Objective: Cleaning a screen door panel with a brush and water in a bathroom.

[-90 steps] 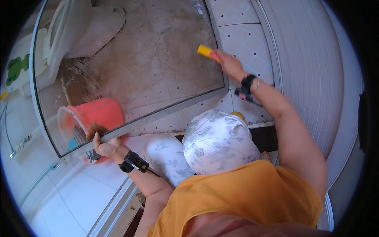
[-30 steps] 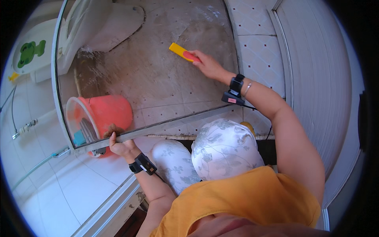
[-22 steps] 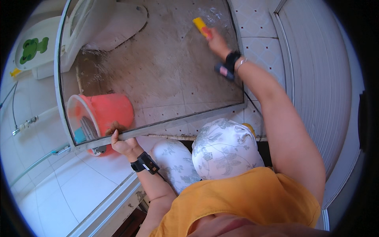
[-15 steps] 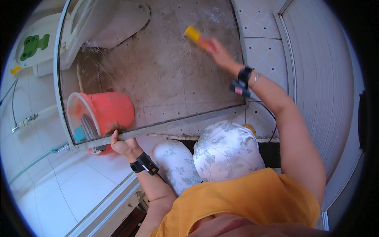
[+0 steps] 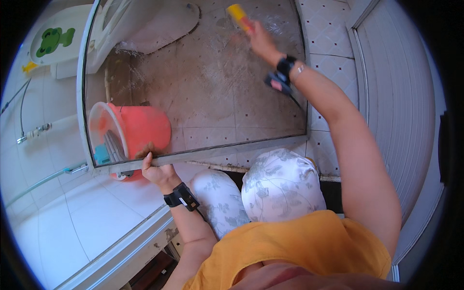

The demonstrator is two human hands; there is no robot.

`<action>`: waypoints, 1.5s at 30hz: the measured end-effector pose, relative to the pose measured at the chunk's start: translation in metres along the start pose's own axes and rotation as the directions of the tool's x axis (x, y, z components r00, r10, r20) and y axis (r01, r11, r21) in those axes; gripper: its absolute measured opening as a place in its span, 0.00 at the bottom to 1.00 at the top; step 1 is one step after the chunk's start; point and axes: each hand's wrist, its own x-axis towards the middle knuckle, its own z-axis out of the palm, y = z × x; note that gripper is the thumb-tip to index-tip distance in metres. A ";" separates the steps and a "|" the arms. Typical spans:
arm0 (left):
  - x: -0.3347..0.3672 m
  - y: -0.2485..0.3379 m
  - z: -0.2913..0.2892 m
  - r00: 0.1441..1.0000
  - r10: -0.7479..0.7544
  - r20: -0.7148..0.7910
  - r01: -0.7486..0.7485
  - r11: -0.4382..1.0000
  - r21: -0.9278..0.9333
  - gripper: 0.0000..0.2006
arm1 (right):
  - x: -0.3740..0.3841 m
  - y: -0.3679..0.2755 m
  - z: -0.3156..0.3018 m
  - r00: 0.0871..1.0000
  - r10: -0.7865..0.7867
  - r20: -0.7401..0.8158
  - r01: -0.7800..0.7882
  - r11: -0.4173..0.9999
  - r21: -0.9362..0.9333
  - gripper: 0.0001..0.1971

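Note:
A large glass panel (image 5: 193, 96) with a pale frame (image 5: 193, 155) stands before me; white streaks mark its surface. My left hand (image 5: 160, 175) grips the frame's near edge, its fingertips wrapped behind and dimly visible through the glass. Stretched far out, my right hand (image 5: 263, 42) is closed around a yellow-and-red handled tool (image 5: 237, 13) against the upper right part of the panel. The tool's yellow end points away from me; its working part cannot be made out.
Through the glass show a pink-red bucket (image 5: 145, 128) holding grey and teal items, and a white toilet (image 5: 154, 24). A toilet lid with a green frog (image 5: 55, 41) lies at far left, above a pipe tap (image 5: 38, 130). A ribbed white door (image 5: 396, 96) stands right.
My right hand has moved farther away with the tool. My left hand keeps its grip on the frame. The whole view has shifted slightly.

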 end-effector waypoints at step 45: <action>0.002 -0.015 -0.003 0.998 -0.037 -0.052 0.037 0.999 -0.006 0.11 | -0.207 0.033 -0.065 0.810 -0.330 0.484 0.431 0.896 -0.111 0.14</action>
